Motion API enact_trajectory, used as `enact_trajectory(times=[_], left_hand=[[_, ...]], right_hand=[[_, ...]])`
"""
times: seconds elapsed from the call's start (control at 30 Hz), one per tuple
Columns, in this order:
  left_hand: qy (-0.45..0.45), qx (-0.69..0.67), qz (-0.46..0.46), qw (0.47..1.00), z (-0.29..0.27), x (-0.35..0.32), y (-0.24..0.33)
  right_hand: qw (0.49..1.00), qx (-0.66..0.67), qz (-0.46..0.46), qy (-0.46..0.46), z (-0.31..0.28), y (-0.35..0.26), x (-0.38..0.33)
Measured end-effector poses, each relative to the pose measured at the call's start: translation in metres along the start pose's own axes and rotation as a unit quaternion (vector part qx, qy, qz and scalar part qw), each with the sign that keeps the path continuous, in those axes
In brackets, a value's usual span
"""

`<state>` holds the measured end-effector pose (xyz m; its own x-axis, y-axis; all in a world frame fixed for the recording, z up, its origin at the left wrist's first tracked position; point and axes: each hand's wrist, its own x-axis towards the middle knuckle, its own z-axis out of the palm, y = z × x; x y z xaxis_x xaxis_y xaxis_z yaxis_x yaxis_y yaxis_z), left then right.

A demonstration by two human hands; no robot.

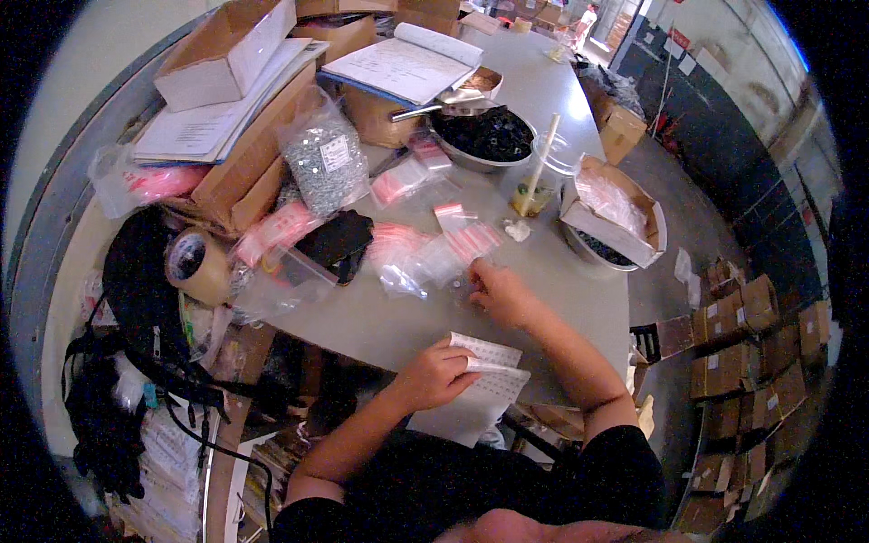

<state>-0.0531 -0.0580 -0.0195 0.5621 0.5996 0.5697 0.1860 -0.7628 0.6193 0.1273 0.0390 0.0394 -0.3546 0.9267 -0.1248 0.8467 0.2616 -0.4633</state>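
Observation:
My left hand (433, 376) is closed on a folded white label sheet (493, 385) at the near table edge, its lower part hanging over the edge. Rows of small printed marks cover the sheet. On the tabletop ahead, my right hand (496, 291) has its fingers bent and drawn together; what lies between them, if anything, is too small to make out. Just beyond its fingertips lie small clear zip bags with red strips (472, 239). More clear bags (403, 271) spread to the left of that hand.
A big bag of small metal parts (324, 163) stands behind the zip bags. Farther back are a bowl of black parts (484, 136), a plastic cup with a straw (534, 190) and a box of clear bags (615, 213). Tape (197, 265) lies left; cartons (747, 362) stand right.

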Motion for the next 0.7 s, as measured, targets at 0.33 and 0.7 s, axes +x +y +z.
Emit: enact_trajectory(times=[0.33, 0.7], left_hand=[[0.000, -0.021, -0.005, 1.000, -0.002, 0.003, 0.004], [0.003, -0.022, -0.009, 1.000, -0.003, 0.003, 0.005]], right_hand=[[0.993, -0.084, -0.077, 0.000, -0.008, 0.038, -0.029], [0.997, -0.051, 0.060, 0.021, -0.017, 0.055, -0.024]])
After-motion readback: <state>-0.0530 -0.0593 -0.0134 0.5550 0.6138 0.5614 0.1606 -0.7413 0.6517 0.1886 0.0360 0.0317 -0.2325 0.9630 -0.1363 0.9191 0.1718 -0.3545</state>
